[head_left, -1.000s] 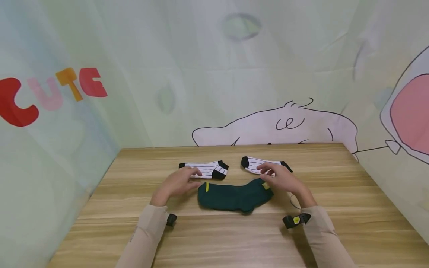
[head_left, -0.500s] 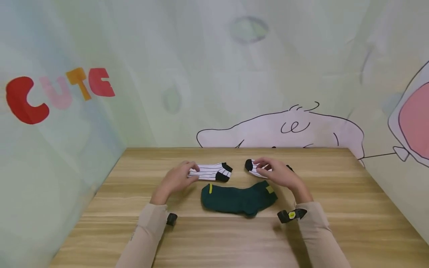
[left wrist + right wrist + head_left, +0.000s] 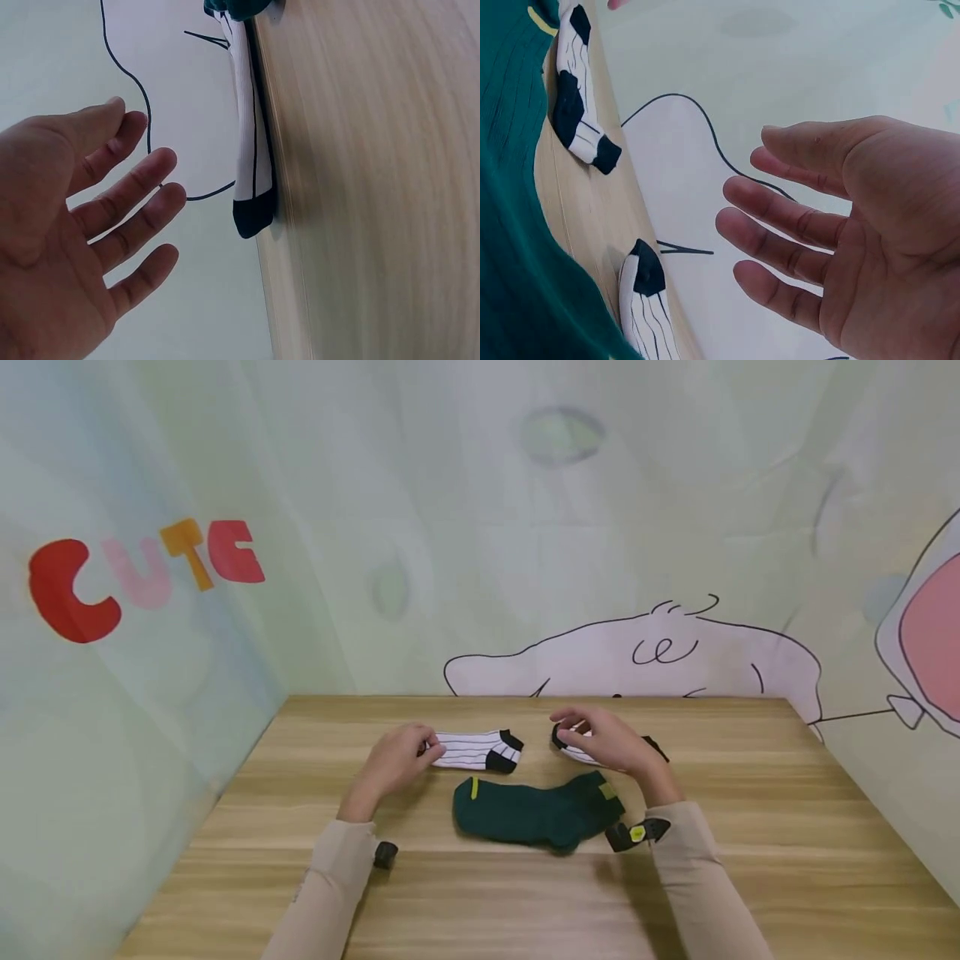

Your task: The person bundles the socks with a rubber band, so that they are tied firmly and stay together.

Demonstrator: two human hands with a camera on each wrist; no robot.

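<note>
Two white ankle socks with dark pinstripes and black toes and heels lie along the far part of the table. My left hand hovers at the toe end of the left striped sock, partly hiding it. In the left wrist view, the loosely bent fingers are apart from that sock. Over the right striped sock is my right hand, covering its middle. The right wrist view shows these fingers spread and holding nothing. Nearer than both lies a dark green sock with yellow marks.
The wood-grain table ends at a pale printed curtain behind and on both sides. Each wrist wears a black strap, such as the right wrist strap.
My right hand has moved left and away from me, from the green sock's cuff to over the right striped sock. My left hand has shifted toward the left sock's toe. The view has tilted slightly.
</note>
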